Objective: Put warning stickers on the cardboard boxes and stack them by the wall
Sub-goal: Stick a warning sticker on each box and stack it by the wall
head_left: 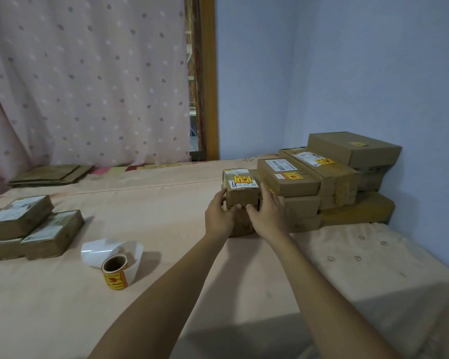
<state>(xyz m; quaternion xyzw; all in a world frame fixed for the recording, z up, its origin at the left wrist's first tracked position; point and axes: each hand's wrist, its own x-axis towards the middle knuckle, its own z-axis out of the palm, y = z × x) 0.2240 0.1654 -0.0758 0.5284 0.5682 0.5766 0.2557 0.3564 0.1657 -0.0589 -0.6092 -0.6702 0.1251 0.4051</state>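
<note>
Both hands are on a small cardboard box (241, 196) at the near left edge of the stack of cardboard boxes (335, 177) that stands against the blue wall (347, 73). The left hand (219, 212) grips the box's left front corner, fingers on the side and thumb on the front face. The right hand (267, 213) holds the right side, fingers laid along it and thumb on the front. The box carries a yellow and red warning sticker (241, 180) on its top, over a white shipping label, and it sits on another box (240, 222), largely hidden by the hands. Several boxes in the stack show the same yellow stickers on their tops.

Everything lies on a bed (166, 203) covered with a peach sheet. Near the left forearm, a sticker roll (114, 270) stands on its side, with a loop of white backing paper (106, 248) curling behind it. At the far left, three cardboard boxes (34, 229) with white labels are grouped together, one resting on the other two. Behind them, flattened cardboard (52, 174) lies by a pink dotted curtain (88, 73).
</note>
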